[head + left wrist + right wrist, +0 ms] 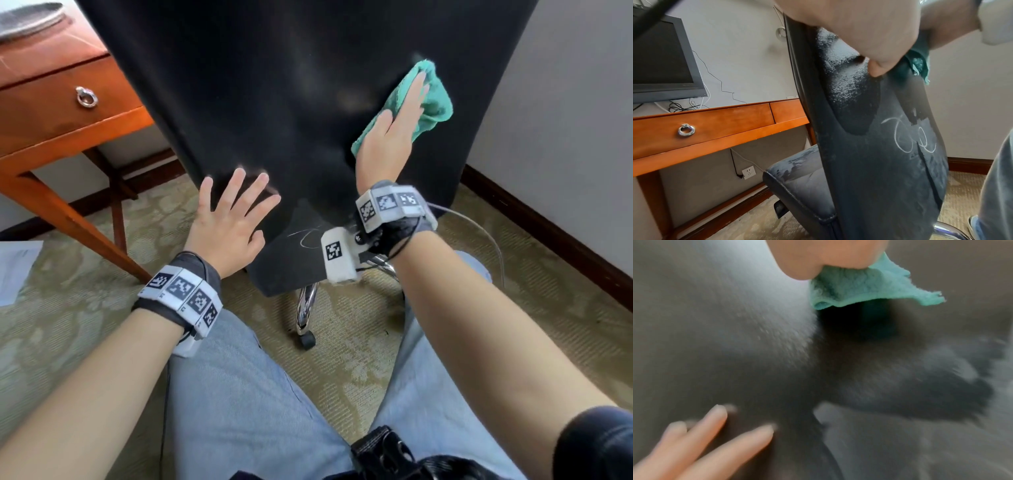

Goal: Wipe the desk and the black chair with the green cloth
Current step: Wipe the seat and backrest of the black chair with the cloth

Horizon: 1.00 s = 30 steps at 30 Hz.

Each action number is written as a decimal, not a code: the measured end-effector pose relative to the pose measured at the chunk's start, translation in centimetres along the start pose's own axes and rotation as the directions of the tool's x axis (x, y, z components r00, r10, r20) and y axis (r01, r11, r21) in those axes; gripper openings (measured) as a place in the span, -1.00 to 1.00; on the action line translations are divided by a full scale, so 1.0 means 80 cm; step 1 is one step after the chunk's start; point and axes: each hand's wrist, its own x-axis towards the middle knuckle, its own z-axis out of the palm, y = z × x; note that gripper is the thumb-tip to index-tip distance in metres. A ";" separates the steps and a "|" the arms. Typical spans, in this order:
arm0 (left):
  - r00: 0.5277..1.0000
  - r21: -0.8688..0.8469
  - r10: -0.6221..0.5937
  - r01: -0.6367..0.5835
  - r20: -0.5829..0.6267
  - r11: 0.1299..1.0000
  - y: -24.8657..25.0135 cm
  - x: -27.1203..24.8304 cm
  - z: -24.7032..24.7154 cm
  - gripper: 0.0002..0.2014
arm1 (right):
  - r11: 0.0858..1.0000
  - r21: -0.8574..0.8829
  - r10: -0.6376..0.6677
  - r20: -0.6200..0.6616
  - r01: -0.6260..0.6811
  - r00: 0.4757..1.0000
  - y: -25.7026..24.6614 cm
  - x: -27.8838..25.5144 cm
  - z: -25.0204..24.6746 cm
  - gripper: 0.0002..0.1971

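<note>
The black chair [274, 102] stands with its backrest facing me, filling the upper middle of the head view. My right hand [397, 130] lies flat with straight fingers on the green cloth [435, 102] and presses it against the right side of the backrest. The cloth [863, 288] bunches under the palm in the right wrist view. My left hand [229, 212] is spread flat against the lower left of the backrest [879, 146]. White scribbles [908, 134] mark the lower back of the chair. The wooden desk [51, 113] stands at the left.
A drawer with a ring pull [86, 97] faces me on the desk. A dark monitor [661, 61] sits on the desk against the wall. The chair's chrome leg and castor [305, 318] rest on patterned carpet. A wall with a dark skirting board [548, 212] runs close on the right. Paper [17, 270] lies on the floor at left.
</note>
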 end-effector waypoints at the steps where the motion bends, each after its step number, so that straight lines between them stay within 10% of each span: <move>1: 1.000 0.003 0.000 0.000 0.000 1.000 0.000 -0.001 0.001 -0.32 | 1.000 -0.020 0.010 0.018 -0.010 1.000 0.012 -0.013 0.000 -0.40; 10: 0.999 -0.029 -0.030 0.030 0.032 0.999 0.000 -0.006 -0.003 -0.35 | 0.885 -0.186 0.455 0.153 -0.427 0.877 0.098 -0.087 -0.030 -0.44; 18: 0.999 -0.008 -0.014 0.014 0.029 1.000 -0.003 -0.007 -0.004 -0.38 | 0.993 0.081 0.094 -0.034 -0.091 0.995 -0.016 0.000 -0.009 -0.41; 22: 0.999 -0.021 -0.031 0.032 0.020 0.999 -0.001 -0.006 -0.004 -0.37 | 0.997 -0.051 -0.058 0.021 0.059 0.998 -0.018 -0.006 0.001 -0.42; 30: 0.998 0.001 -0.042 0.042 0.057 0.999 -0.006 -0.009 -0.006 -0.36 | 0.958 -0.226 0.238 0.293 -0.174 0.926 0.073 -0.077 -0.048 -0.41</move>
